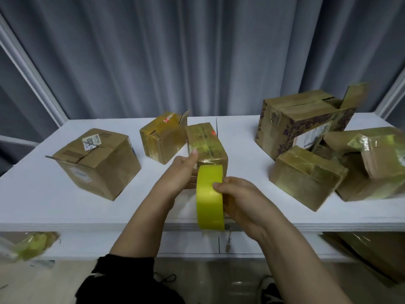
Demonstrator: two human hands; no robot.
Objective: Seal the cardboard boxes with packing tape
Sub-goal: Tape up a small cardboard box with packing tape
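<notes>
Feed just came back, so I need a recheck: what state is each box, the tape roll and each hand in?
Centre box, closed, taped over.
Left box, flaps down, seam looks untaped.
Back-left box, one flap raised.
Large right box, one flap raised.
Front-right box, closed, taped over.
Tape roll, on edge, held in the air.
Right hand, grips the tape roll.
Left hand, thumb on the centre box, rest partly behind the tape roll.

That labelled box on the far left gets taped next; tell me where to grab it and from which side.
Take the labelled cardboard box by its two opposite side walls, low down, coming from the near side. Its top flaps look unsealed along the centre seam, so a grip from above would probably lift them. It stands free of its neighbours, so both walls are open.
</notes>
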